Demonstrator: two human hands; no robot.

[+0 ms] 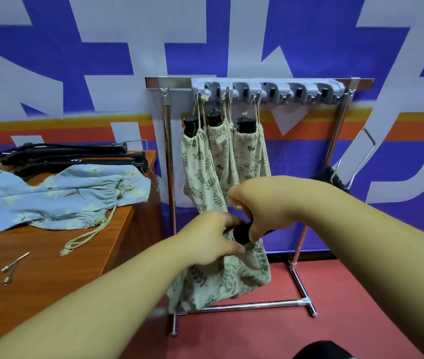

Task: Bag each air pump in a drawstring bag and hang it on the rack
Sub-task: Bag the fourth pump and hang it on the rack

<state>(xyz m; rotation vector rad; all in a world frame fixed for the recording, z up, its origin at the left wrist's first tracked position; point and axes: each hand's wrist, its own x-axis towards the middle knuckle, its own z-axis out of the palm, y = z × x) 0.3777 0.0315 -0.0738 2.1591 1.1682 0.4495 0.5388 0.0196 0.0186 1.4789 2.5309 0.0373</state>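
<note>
Hands: left hand [212, 238] pinches leaf-print drawstring bag [221, 278] mouth, right hand [260, 206] grips black air pump [242, 233] top, before rack [257, 82].

Both bare forearms reach forward and meet in the middle — the left hand [209, 239] pinches the drawstring bag [231, 277] at its mouth, the right hand [260, 203], wrist bent down, curls round the air pump [242, 233].

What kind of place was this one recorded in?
Probably a staged indoor recording setup, not a home: a printed banner backdrop covers the wall, with a freestanding metal rack on red flooring and a wooden table beside it.
</note>
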